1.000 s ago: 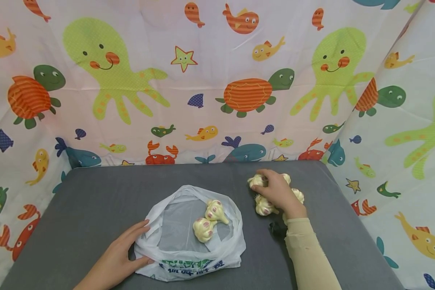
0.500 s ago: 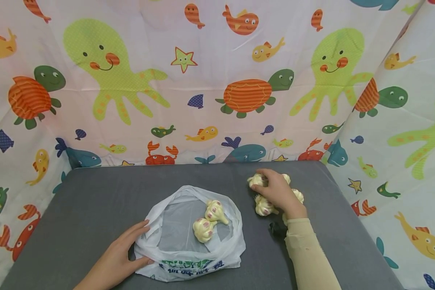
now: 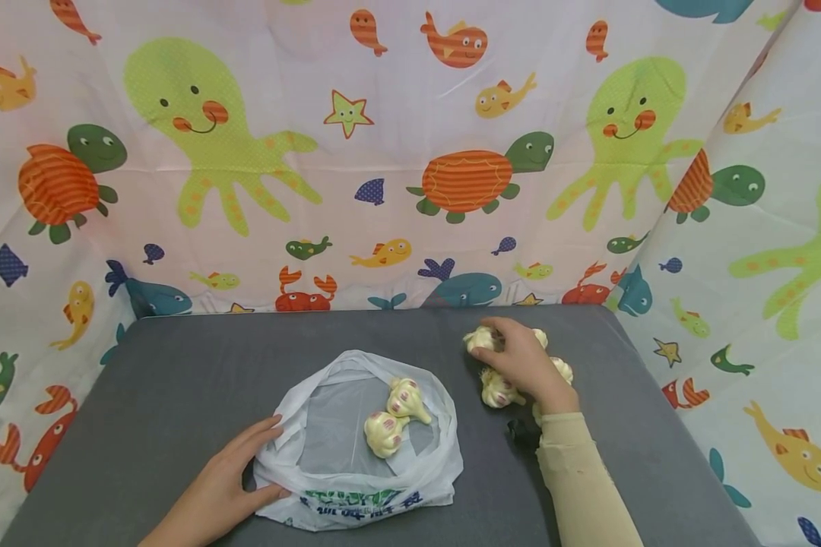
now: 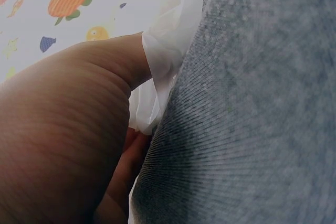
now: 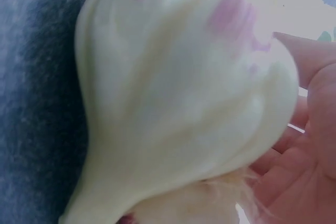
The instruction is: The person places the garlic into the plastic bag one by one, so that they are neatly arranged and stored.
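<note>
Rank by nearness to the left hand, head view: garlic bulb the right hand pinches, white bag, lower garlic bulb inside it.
1. White bag: touching the left hand.
2. Lower garlic bulb: inside the bag, right of centre.
3. Pinched garlic bulb: right of the bag, in the right hand.

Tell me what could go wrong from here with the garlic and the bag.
The right hand, pinching a garlic bulb, could nudge the neighbouring bulb close by.
The thin, crumpled white bag might fold inward, since the left hand touches it on one side only.
The right sleeve might brush the dark object close beside it.
</note>
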Demonstrator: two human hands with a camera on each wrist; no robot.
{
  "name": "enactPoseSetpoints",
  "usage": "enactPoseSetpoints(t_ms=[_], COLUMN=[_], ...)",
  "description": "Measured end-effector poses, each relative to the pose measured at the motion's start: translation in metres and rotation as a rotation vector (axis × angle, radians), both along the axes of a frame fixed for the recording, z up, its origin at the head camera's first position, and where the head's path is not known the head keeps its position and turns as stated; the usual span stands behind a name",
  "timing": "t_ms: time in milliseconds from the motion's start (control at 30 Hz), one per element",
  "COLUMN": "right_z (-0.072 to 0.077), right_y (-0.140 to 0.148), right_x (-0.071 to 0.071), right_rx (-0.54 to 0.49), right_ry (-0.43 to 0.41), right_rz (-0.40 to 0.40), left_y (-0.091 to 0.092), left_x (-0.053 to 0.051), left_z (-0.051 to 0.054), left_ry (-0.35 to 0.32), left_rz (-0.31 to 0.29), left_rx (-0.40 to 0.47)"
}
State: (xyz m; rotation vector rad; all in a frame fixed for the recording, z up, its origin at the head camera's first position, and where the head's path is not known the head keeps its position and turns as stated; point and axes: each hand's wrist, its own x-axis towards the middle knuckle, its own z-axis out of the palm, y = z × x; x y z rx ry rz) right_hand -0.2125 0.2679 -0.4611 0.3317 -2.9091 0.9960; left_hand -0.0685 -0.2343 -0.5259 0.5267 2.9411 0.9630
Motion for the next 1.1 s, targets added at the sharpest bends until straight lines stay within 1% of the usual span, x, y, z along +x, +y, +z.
enactPoseSetpoints(t_ms=[200, 300, 567, 733, 867, 1100], right_z=[0.006, 0.007, 0.004, 0.005, 0.008, 0.011], right_y=[-0.006, -0.007, -0.01, -0.013, -0.016, -0.022], right_x=[0.003, 0.004, 0.003, 0.003, 0.006, 0.01], right_rx=[0.004, 0.004, 0.017, 0.011, -0.009, 0.004], right_ry=[-0.02, -0.027, -0.001, 0.004, 0.0, 0.008], right_rz=[0.001, 0.004, 0.053, 0.066, 0.084, 0.117], left_y=[-0.001, -0.001, -0.001, -0.001, -0.001, -0.002], left_x=[0.0, 0.0, 0.0, 0.0, 0.0, 0.0], left_z=[0.0, -0.001, -0.004, -0.003, -0.002, -0.003], left_ry=[-0.007, -0.01, 0.035, 0.032, 0.023, 0.031], left_rz=[0.0, 0.002, -0.006, -0.002, -0.001, -0.014], left_rx=[0.001, 0.003, -0.007, -0.008, -0.004, -0.001])
